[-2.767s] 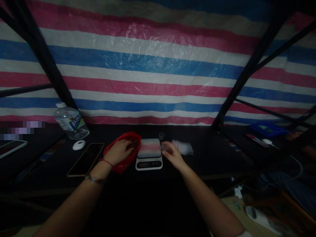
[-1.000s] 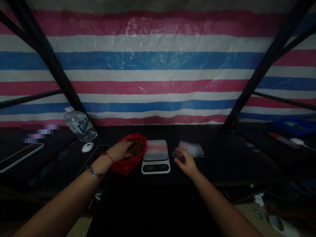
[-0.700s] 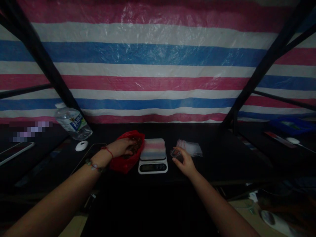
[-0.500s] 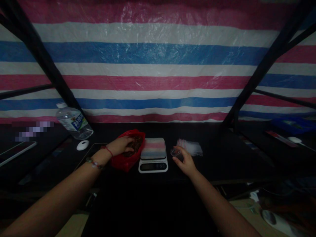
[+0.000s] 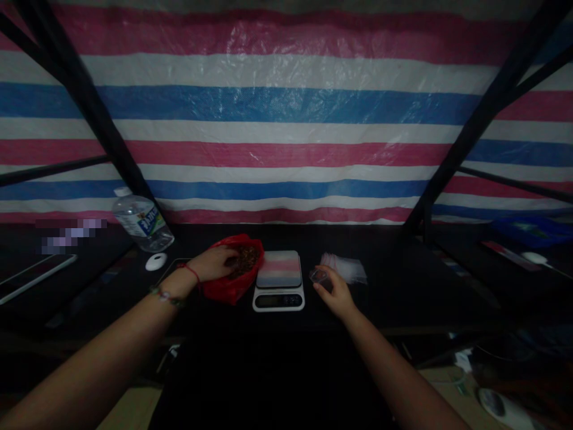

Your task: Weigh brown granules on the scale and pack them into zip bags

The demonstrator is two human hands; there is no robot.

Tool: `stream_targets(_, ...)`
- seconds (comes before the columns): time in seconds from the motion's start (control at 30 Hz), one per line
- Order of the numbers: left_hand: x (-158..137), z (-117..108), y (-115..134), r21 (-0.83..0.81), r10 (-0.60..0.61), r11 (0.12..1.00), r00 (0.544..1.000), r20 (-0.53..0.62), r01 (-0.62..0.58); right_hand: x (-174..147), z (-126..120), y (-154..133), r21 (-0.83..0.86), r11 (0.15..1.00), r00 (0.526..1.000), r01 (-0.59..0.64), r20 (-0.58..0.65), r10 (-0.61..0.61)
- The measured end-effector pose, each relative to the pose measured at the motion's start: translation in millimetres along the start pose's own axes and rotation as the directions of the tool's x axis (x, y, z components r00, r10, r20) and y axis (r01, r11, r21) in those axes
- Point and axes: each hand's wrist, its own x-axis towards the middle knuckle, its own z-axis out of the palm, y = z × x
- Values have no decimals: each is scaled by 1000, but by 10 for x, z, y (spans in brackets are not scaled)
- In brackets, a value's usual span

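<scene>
Red bag (image 5: 230,289) (brown bits (image 5: 249,259) inside).

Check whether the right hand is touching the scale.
Apart. The head view shows a strip of dark tabletop between the scale and the right hand, which holds a clear cup.

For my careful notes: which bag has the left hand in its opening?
The red bag, beside the scale: the left hand reaches into its brown contents. The clear bags lie near the right hand.
</scene>
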Motion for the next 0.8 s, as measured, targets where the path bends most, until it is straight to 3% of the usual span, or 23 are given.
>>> stream_targets(0.1, 88, 7, 1, -10, -12, 1000, 998, 57, 13, 4, 0, -10, 6, 1000, 1000, -5, -7, 5)
stream_targets(0.3, 234, 157, -72, 41, -29, 999, 996, -86, 33, 9, -1, -6, 12, 1000, 1000, -8, -8, 8)
stream_targets(0.47, 272, 248, -152, -26, -132, 991, 976, -176, 129, 7, 0, 13, 8, 1000, 1000, -2, -3, 2)
stream_targets(0.8, 270, 350, -152, -68, -212, 977, 942, -261, 201, 10, -10, -9, 0, 1000, 1000, 0, 4, 0)
